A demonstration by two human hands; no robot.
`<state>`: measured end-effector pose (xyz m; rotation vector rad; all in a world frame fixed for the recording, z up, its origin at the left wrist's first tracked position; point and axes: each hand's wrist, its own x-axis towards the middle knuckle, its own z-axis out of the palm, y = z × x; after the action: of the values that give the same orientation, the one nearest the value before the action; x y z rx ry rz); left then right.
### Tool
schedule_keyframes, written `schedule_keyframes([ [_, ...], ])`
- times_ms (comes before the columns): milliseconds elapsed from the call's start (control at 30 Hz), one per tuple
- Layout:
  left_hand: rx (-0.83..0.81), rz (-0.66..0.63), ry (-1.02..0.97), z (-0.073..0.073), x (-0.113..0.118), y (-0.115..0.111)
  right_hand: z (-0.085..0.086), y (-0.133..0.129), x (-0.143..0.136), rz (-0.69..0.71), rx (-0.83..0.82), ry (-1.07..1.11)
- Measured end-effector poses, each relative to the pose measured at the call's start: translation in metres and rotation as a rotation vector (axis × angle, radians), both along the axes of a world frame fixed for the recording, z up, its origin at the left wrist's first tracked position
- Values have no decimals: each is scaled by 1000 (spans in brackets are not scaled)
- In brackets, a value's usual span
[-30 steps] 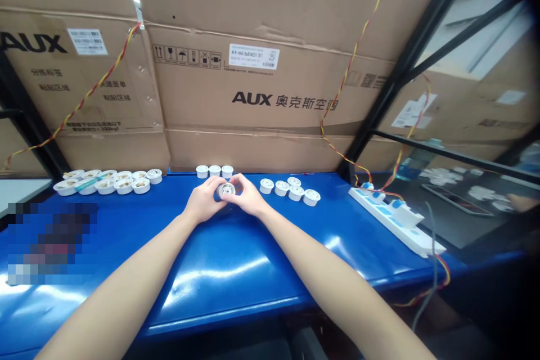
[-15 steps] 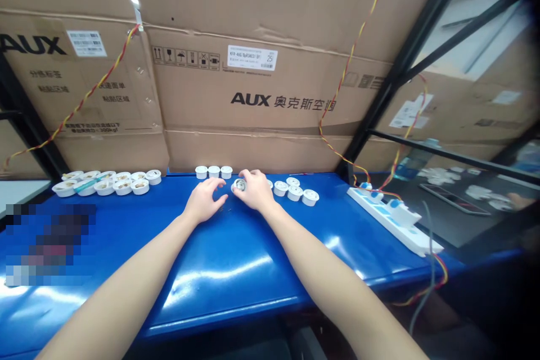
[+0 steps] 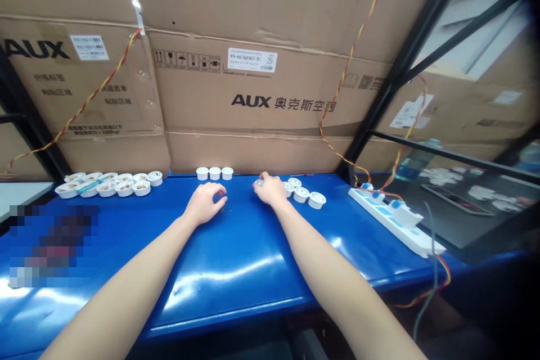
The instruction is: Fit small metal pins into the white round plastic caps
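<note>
My right hand [image 3: 272, 190] is closed around a small round white cup [image 3: 258, 183] with a greyish inside; most of it is hidden by the fingers. Just to the right of that hand stands a cluster of similar white cups [image 3: 301, 195]. My left hand [image 3: 205, 202] hovers over the blue table with its fingers curved and apart, holding nothing. Behind it, three white cups [image 3: 215, 173] stand in a row against the cardboard. Tiny dark bits [image 3: 230, 211] lie by the left fingertips.
Several white cups with brownish contents [image 3: 124, 188] stand at the left rear, a teal strip [image 3: 87, 187] across them. A white power strip [image 3: 394, 222] with plugs lies at the right edge. Cardboard [image 3: 261, 152] walls off the back. A black frame post [image 3: 371, 107] rises at right.
My right hand has moved right with the white cup, towards the cluster there. My left hand has stayed nearly in place, its fingers still apart.
</note>
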<state>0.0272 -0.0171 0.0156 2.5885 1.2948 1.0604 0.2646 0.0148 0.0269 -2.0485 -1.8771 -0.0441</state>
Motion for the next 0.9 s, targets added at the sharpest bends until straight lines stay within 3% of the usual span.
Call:
schedule_keyframes([
  [100, -7, -3, 4, 0, 0, 0, -4, 0, 2, -45, 30, -12],
  [233, -25, 11, 19, -1, 0, 1, -6, 0, 0, -28, 203, -49],
  [300, -30, 24, 20, -1, 0, 0, -4, -3, -5, 96, 269, -27],
  [433, -32, 45, 26, -1, 0, 0, -1, -17, -31, 475, 287, 37],
  [500, -35, 60, 33, -2, -1, 2, -2, -26, -47, 533, 277, 59],
  [667, -32, 99, 38, -4, -1, 4, -9, -27, -61, 468, 236, 154],
  [900, -48, 128, 21, -1, -2, 2, -18, -3, -24, 297, 138, 320],
])
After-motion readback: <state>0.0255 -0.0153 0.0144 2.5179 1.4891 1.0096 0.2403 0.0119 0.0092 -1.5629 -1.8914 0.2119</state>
